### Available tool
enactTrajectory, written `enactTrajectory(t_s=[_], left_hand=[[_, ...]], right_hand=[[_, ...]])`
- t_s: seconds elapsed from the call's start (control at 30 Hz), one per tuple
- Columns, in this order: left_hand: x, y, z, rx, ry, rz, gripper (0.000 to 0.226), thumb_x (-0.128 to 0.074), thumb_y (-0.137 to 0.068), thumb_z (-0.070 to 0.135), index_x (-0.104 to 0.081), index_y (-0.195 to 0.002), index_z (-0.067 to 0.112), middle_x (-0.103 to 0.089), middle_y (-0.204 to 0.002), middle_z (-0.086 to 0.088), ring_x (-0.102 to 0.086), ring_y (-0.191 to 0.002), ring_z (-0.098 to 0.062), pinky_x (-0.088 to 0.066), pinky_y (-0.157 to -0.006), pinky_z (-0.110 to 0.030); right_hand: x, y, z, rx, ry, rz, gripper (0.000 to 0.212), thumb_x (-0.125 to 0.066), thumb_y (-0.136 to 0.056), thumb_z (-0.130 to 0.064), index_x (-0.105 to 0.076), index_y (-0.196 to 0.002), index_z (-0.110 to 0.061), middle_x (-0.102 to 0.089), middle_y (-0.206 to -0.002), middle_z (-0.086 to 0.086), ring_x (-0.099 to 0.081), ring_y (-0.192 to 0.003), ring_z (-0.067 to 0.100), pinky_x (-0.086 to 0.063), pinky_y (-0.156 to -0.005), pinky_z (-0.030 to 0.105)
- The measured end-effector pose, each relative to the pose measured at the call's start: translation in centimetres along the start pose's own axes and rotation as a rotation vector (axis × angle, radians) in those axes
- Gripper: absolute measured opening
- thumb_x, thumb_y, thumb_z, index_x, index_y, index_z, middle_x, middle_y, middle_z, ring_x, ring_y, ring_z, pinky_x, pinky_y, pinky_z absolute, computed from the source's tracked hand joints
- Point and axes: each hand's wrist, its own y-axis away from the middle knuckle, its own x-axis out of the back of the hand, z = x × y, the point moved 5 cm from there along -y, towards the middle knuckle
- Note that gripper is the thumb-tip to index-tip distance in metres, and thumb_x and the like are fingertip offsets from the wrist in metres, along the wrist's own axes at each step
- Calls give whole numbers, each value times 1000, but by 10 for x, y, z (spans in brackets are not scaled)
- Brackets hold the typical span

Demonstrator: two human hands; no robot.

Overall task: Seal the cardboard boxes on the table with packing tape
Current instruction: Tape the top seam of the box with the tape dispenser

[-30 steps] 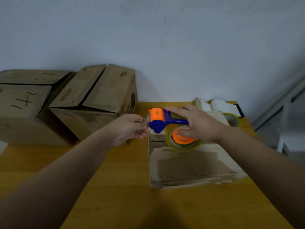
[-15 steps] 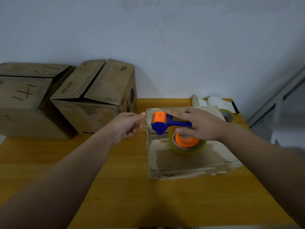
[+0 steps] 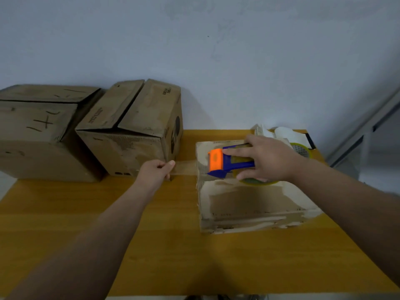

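— While the left hand (image 3: 154,173) pinches the free end of the tape strip (image 3: 185,167), where is the tape dispenser (image 3: 227,162)?
— Right of that pinch. The right hand (image 3: 266,161) grips it on top of the flat cardboard box (image 3: 249,198).
— And the strip?
— Stretched between both grips, above the table (image 3: 151,234). Two taller boxes (image 3: 129,135) stand just behind the left hand.

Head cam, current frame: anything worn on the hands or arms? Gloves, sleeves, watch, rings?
Nothing worn shows. Left hand and right hand are bare, no gloves; no rings or watch visible. Left forearm and right forearm are uncovered to the frame edge, no sleeve in view.
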Motion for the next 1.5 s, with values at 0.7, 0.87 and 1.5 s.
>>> enactTrajectory(t_s=[0.7,0.87,1.5], left_hand=[[-61,-21,-62,233,174,94,44,-67,-83,45,-53,-84,3,-48,-77,-6,-56,-97,-40,-46,-75,-42],[-82,-27,-69,240,28,8,45,-59,-86,51,-43,-74,11,-38,-69,-1,-42,-68,-18,-37,-64,-31],[-109,3,-36,21,364,-285,71,-22,-86,76,-42,-139,34,-49,-139,2,-43,-129,-18,-36,-107,-45]], right_hand=[[-23,-29,-20,-21,330,-82,53,-37,-97,-54,-20,-146,-49,-39,-137,8,-40,-120,28,-31,-99,40],[-31,-31,-17,-52,312,-85,52,-39,-96,-53,-22,-146,-50,-39,-137,9,-40,-123,30,-30,-100,42],[-23,-28,-38,-22,403,-70,53,-37,-98,-43,-20,-148,-44,-40,-133,13,-40,-120,33,-31,-100,43]])
